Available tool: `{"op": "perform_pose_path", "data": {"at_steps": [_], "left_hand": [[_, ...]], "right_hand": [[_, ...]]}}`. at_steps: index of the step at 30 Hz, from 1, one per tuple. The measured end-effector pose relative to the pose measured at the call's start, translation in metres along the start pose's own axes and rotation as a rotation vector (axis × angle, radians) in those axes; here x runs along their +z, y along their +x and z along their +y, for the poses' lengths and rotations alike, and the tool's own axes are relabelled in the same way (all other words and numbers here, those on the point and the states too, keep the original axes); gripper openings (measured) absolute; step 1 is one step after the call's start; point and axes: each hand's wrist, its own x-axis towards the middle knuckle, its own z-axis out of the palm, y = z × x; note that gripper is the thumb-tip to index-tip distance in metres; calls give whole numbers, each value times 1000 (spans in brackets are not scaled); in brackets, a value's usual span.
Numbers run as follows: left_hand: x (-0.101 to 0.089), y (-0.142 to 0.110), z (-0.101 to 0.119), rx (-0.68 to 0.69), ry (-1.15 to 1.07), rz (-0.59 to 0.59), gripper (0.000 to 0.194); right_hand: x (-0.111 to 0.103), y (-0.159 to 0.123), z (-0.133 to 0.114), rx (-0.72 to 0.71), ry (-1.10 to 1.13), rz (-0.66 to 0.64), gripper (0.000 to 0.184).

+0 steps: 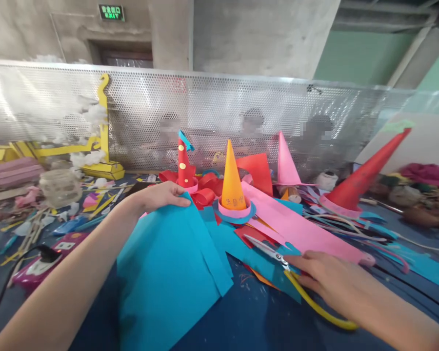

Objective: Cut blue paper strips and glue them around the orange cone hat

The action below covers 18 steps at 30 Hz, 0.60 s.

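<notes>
My left hand [164, 196] pinches the top corner of a large blue craft sheet [164, 268], which hangs down over the near part of the table. The sheet's right side shows layered, folded edges. My right hand [322, 273] is closed on a pair of scissors [269, 249] with yellow handles, close to the pivot. The blades point left and look nearly together, above blue and red scraps. Apart from the blades, an orange cone hat [232, 180] with a pink and blue base stands behind. A long pink strip [300, 222] lies beside it.
A red spotted cone [183, 165], a pink cone [287, 163] and a leaning red cone [369, 170] stand farther back. Left are a purple power strip [51, 263], with a plugged-in cable, and scattered sticks. A perforated metal screen [212, 107] runs behind; people sit beyond it.
</notes>
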Motion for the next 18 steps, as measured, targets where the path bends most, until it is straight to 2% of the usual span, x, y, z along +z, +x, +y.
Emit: {"op": "perform_pose_path", "data": {"at_steps": [1, 4, 6, 9, 11, 14, 16, 18], "left_hand": [[2, 1, 0, 4, -4, -7, 23], [6, 3, 3, 12, -28, -23, 23], [9, 2, 6, 14, -53, -27, 22], [10, -1, 9, 28, -89, -18, 22], [7, -2, 9, 46, -105, -23, 22], [1, 0, 3, 92, -112, -113, 32], [-3, 1, 0, 104, -78, -191, 48], [-9, 0, 0, 98, 8, -212, 55]], "right_hand": [[-6, 5, -14, -24, 39, 4, 21], [-23, 26, -69, -129, 293, -12, 32], [-26, 44, -103, -148, 434, -12, 33], [-15, 68, -136, -172, 440, 9, 60], [-5, 79, -147, -153, 431, 19, 62], [7, 88, -149, -117, 428, 86, 52], [9, 92, -143, -109, 429, 109, 35], [7, 96, -133, -109, 453, 109, 14]]}}
